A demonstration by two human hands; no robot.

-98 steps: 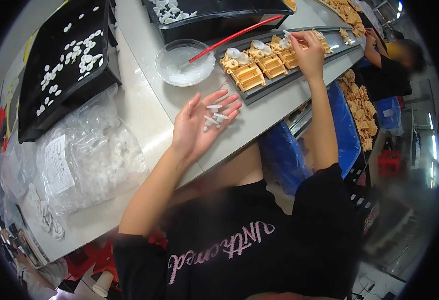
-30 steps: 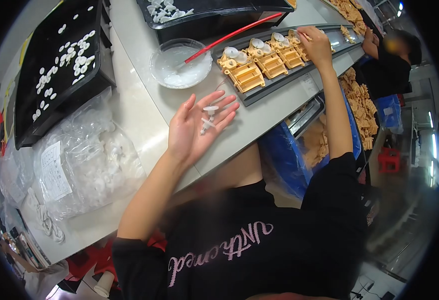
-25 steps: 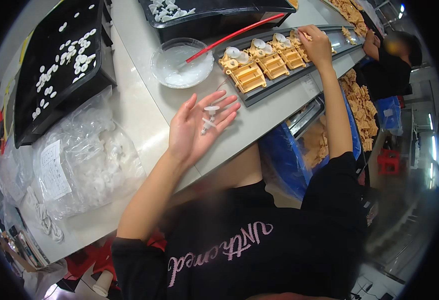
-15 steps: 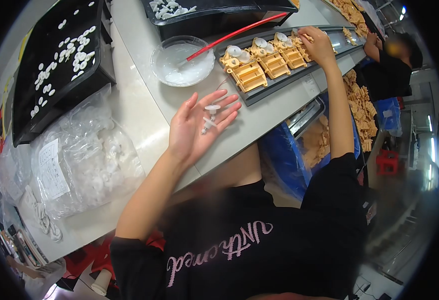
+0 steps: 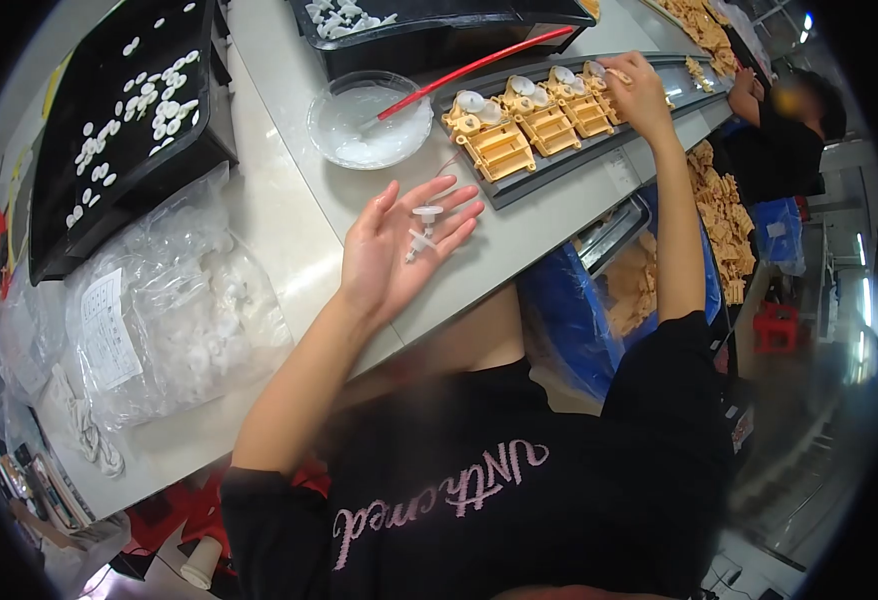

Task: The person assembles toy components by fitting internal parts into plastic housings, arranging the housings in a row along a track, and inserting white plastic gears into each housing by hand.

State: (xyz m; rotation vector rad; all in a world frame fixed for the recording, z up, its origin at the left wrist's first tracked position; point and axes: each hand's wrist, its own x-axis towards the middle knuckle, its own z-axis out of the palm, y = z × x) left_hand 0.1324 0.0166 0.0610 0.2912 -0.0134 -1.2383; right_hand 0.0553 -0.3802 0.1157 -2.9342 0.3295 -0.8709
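My left hand (image 5: 399,250) is palm up over the table, fingers outstretched. Two small white plastic gears with shafts (image 5: 422,243) lie loose on its palm and fingers. My right hand (image 5: 642,95) is at the far part of a row of yellow plastic housings (image 5: 500,150), its fingers bent together at one of them. What is between those fingertips is hidden. White discs (image 5: 472,103) sit on the housings, which stand along a dark grey rail (image 5: 515,188).
A clear bowl of white paste (image 5: 369,150) holds a red-handled stick (image 5: 469,72). Black trays (image 5: 139,215) with white parts stand left and behind. A plastic bag of white parts (image 5: 189,320) lies at left. Yellow parts (image 5: 724,225) fill bins at right, near another person (image 5: 784,140).
My right hand has shifted slightly, its fingers turning at the same housing. My left hand keeps the gears on its palm. The view has moved a little.
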